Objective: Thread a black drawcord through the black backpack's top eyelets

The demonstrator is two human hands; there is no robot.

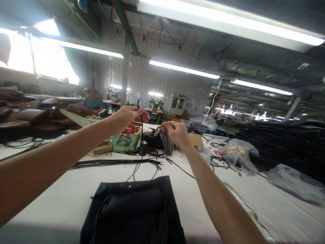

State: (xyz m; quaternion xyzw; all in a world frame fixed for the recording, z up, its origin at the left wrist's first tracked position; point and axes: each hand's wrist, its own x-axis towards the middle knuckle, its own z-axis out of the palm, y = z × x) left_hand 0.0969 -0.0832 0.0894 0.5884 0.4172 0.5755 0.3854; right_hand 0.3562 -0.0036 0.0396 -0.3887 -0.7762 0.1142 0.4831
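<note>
Both my arms reach forward over a white table. My left hand (134, 114) pinches a thin black cord (142, 130), whose short end sticks up above the fingers. In my right hand (175, 131) another stretch of black cord (164, 114) is pinched, its end rising up and to the left. Both cords hang down toward the table behind a black bag (132, 213); whether they are one piece I cannot tell. The bag lies close to me with a pocket panel facing up, and neither hand touches it.
A bundle of black cords (109, 164) lies across the table. Behind it stand a green bag (125, 140), a cardboard box (195, 140) and a dark spool (143, 148). Plastic bags (294, 179) and piled black material (289, 145) are at right. A person (91, 101) sits further back at left.
</note>
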